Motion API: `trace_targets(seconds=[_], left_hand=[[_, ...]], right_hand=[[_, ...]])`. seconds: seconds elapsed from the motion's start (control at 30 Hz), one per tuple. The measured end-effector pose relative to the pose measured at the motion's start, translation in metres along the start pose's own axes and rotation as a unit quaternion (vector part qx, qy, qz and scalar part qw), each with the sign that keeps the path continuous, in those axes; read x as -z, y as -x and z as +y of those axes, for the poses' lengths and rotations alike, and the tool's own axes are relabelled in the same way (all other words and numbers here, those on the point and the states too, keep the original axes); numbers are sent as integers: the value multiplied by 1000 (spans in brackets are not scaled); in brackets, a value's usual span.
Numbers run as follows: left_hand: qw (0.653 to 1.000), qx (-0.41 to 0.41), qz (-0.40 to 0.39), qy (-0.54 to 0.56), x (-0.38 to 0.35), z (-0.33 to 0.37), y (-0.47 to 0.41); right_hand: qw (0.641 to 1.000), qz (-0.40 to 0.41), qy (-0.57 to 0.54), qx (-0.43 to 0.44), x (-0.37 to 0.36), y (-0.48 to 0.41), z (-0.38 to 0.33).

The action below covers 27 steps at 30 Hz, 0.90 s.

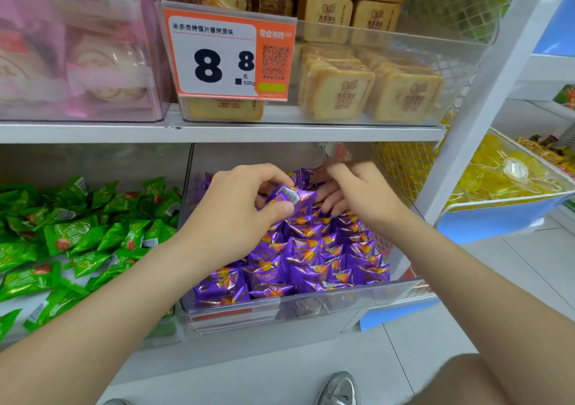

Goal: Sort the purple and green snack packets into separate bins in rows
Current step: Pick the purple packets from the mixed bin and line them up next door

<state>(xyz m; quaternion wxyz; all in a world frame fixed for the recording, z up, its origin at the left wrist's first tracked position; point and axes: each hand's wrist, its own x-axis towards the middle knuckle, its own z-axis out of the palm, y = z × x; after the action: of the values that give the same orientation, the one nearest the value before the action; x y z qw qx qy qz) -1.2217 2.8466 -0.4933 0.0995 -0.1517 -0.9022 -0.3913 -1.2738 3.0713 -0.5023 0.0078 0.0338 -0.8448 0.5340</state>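
Observation:
A clear bin point(389, 292) on the lower shelf holds several purple snack packets point(311, 255) standing in rows. My left hand point(239, 205) pinches one purple packet point(292, 197) between thumb and fingers above the back of that bin. Beside it, my right hand point(351, 193) reaches into the back of the same bin, its fingers straight among the packets, and its fingertips are hidden. To the left, another clear bin point(174, 327) holds several green snack packets point(77, 233) lying loose and jumbled.
The shelf above point(217, 132) carries clear bins of toast-slice packs point(339, 93), pink-wrapped snacks point(77, 56) and a large orange price tag point(230, 56). A white shelf upright point(466, 124) stands to the right. Beyond it a tray holds yellow jellies point(504, 171). My shoe point(340, 389) is on the tiled floor.

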Motion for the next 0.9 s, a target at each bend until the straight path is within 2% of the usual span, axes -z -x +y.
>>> trace_targets(seconds=[0.03,0.13,0.2,0.3,0.33,0.4,0.47,0.53,0.63,0.73,0.9], left_hand=[[1000,-1,-6,10,0,2,0],[999,-4,-16,31,0,5,-1],[999,-5,-23,28,0,6,1],[1000,10,-15,-7,-1,5,3],[1000,21,-11,-19,-1,4,4],[999,31,-10,-34,-1,3,3],[998,32,-13,-44,-2,2,2],[999,27,-10,-45,-5,1,2],[999,20,-14,-36,-8,1,2],[999,13,-21,-40,-9,1,2],[999,18,-11,-37,-9,-3,0]], right_hand=[[994,-72,-79,-39,-1,11,-8],[965,-212,-136,-76,-1,30,-18],[955,-235,-161,-88,4,31,-16],[950,-214,-190,-122,13,25,-4],[963,-184,-160,-116,15,21,2],[996,-64,41,-50,23,9,16],[964,36,262,32,29,-4,24],[927,53,365,74,28,-16,30],[893,43,440,83,13,-33,38],[888,64,446,92,4,-48,37],[880,32,469,71,-11,-62,38]])
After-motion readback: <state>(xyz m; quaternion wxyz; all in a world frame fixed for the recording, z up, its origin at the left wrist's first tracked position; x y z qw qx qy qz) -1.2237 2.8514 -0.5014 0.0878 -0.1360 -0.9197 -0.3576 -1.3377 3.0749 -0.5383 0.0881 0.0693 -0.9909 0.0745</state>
